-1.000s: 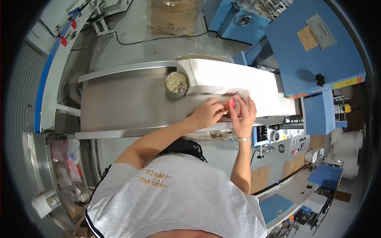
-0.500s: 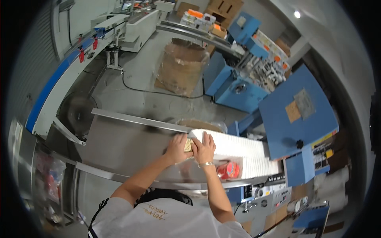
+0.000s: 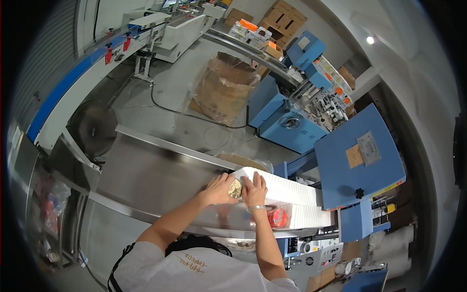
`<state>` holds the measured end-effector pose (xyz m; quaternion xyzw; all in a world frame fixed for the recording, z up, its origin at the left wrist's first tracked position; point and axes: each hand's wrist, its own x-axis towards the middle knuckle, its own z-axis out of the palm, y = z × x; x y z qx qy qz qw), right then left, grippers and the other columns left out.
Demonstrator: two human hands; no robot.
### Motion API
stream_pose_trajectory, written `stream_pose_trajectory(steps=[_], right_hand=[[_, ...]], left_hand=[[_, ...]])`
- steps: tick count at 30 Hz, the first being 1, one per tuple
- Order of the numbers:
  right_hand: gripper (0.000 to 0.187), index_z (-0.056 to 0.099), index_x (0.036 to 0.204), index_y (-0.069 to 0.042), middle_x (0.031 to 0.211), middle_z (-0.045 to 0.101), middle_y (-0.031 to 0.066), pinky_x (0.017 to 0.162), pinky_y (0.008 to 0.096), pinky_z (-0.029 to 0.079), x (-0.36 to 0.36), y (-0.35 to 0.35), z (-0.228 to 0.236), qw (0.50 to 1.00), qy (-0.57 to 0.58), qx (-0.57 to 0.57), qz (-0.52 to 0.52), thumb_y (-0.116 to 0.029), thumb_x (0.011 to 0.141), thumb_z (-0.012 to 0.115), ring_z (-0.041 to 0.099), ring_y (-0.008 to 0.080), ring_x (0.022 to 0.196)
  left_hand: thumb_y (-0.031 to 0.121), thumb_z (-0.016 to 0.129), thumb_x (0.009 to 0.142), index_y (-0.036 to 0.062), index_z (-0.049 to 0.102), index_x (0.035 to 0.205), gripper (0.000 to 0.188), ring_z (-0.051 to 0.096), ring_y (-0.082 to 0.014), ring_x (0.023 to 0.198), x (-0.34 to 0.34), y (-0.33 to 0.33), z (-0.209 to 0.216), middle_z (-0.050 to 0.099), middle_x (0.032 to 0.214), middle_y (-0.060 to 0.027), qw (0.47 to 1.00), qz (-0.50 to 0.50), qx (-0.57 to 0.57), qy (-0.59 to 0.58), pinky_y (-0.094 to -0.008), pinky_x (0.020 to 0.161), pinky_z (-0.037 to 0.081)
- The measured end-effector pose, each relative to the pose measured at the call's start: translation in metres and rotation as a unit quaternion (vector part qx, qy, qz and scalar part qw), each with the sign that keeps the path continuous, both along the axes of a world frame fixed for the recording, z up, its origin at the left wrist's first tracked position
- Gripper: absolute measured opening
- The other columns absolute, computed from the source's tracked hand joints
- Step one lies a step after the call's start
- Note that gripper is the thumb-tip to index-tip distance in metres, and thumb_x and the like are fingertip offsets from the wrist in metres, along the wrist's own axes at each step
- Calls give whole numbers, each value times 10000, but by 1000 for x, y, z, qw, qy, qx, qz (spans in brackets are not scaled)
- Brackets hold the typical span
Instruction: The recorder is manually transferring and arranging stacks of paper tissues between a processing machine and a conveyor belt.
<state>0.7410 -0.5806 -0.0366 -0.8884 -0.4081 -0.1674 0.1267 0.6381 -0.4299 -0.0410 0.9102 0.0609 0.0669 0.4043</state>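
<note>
My left hand (image 3: pixel 218 189) and my right hand (image 3: pixel 255 190) meet over a small round beige piece (image 3: pixel 235 188), pinching it between them at the near end of a long white row of stacked flat pieces (image 3: pixel 287 191). That row runs rightward along a steel conveyor table (image 3: pixel 151 182) toward a blue machine (image 3: pixel 357 168). Just right of my right wrist, a red round item in a clear wrapper (image 3: pixel 277 217) lies at the table's front rail. A bracelet sits on my right wrist.
A large open cardboard box lined with plastic (image 3: pixel 224 87) stands on the floor beyond the table. More blue machines (image 3: pixel 292 117) are behind it, a long conveyor line (image 3: pixel 73 78) runs at the left, and a control panel (image 3: pixel 311 255) sits at the lower right.
The view has tilted upward, showing more of the floor and far machines. Both hands have left the red wrapped item and moved left to the beige piece at the row's end.
</note>
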Motion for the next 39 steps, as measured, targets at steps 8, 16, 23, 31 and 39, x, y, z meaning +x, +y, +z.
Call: stream_pose_trajectory(steps=[8, 16, 23, 31, 39], right_hand=[[425, 638, 1128, -201, 1394, 386, 171, 983, 500, 328, -6, -2, 3, 1000, 26, -9, -2, -143, 708, 651, 352, 394, 1265], [441, 640, 1130, -181, 1391, 384, 174, 986, 491, 332, -16, -4, -1, 1000, 21, 1, -3, -156, 691, 662, 350, 391, 1262], [496, 587, 1197, -183, 1376, 393, 186, 962, 484, 357, -17, 10, 3, 999, -21, 6, 28, -160, 706, 657, 363, 392, 1254], [412, 620, 1126, -122, 1319, 451, 178, 967, 458, 383, -41, -77, 31, 975, 114, 135, 135, -163, 729, 720, 419, 380, 1211], [284, 616, 1070, -10, 997, 644, 127, 774, 331, 505, -39, -185, 41, 934, 302, 172, 85, -69, 797, 669, 627, 264, 893]], left_hand=[[457, 784, 572, 133, 451, 1315, 876, 507, -373, 1076, -53, -2, 5, 472, 1099, -177, 994, -104, 45, 9, -427, 895, 431], [465, 712, 721, 66, 518, 1217, 665, 548, -289, 1030, -63, -10, 12, 562, 1104, -158, 977, -161, -87, 110, -383, 889, 445], [460, 490, 940, 151, 572, 1060, 341, 497, -84, 652, 24, 17, -68, 540, 824, 40, 891, 57, -449, -25, -253, 533, 423], [571, 455, 906, 148, 499, 1208, 522, 554, -199, 978, 56, -21, -3, 567, 1137, -43, 880, 137, -426, 156, -379, 759, 449], [510, 550, 882, -10, 207, 1429, 828, 359, -276, 1306, 74, -35, -15, 355, 1436, -138, 914, 193, -349, 83, -396, 1056, 291]])
